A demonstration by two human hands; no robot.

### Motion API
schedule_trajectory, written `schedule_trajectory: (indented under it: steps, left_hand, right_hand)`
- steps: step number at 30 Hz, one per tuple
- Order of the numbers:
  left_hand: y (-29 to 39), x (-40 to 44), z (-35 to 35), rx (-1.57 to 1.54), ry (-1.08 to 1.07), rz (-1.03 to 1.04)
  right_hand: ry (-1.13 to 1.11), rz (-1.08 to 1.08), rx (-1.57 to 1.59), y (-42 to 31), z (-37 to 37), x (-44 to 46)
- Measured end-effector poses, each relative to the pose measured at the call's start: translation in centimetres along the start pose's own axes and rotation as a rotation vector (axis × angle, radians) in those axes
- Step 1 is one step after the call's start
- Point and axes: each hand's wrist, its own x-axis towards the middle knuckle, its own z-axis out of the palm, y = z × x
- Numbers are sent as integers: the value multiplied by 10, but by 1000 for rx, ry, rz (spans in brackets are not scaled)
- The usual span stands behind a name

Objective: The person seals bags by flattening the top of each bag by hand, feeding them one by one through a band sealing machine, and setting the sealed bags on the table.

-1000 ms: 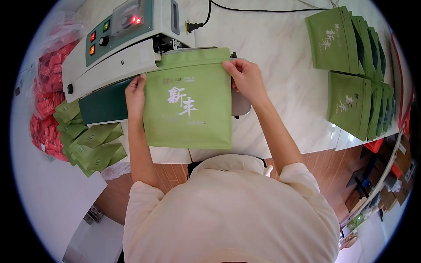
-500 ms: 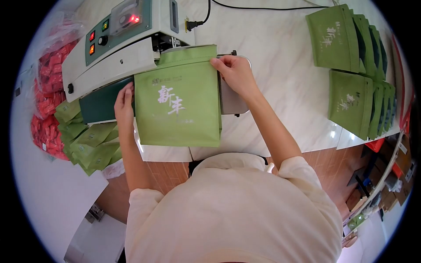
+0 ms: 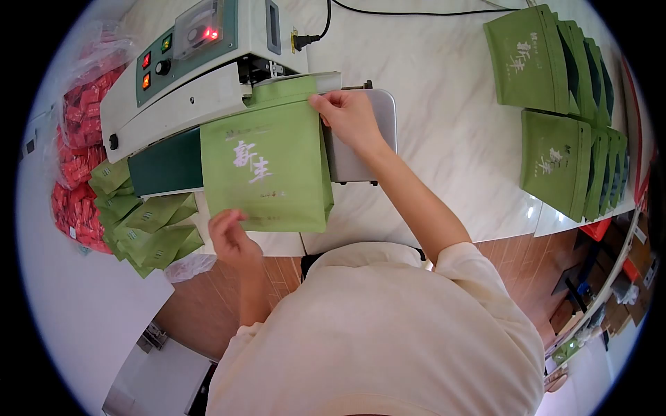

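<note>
A green stand-up pouch (image 3: 267, 163) with white lettering hangs from the sealing machine (image 3: 187, 97), its top strip in the machine's slot. At the pouch's upper right corner, my right hand (image 3: 350, 118) pinches the edge between thumb and fingers. My left hand (image 3: 236, 239) is by the lower left corner, overlapping the pouch in view, with its fingers loosely bent and apart from the thumb. Whether its fingertips touch the pouch is unclear. Behind the right hand lies the machine's metal side plate (image 3: 378, 135).
Several filled green pouches (image 3: 555, 156) stand in two rows at the right. Loose green packets (image 3: 149, 232) are heaped at the left, beside clear bags of red packets (image 3: 83, 118). A black power cord (image 3: 416, 12) runs along the back of the marble-patterned table (image 3: 444, 132).
The pouch has shifted left along the machine, and my right hand has moved left with it. My left hand has left the pouch's upper left edge and come down to its lower corner.
</note>
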Motion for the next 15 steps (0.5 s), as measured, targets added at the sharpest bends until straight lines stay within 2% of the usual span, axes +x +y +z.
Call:
schedule_trajectory:
  steps: [3,8,15]
  left_hand:
    - [10,-16,4,-63,-61,45]
    - [17,-38,8,-167,-168,-21]
    - [25,-43,10,-192,-203,-106]
  right_hand:
    - [-18,2,41,-1,5,1]
    - [25,-39,22,3,18,5]
    - [29,17,48,-1,32,4]
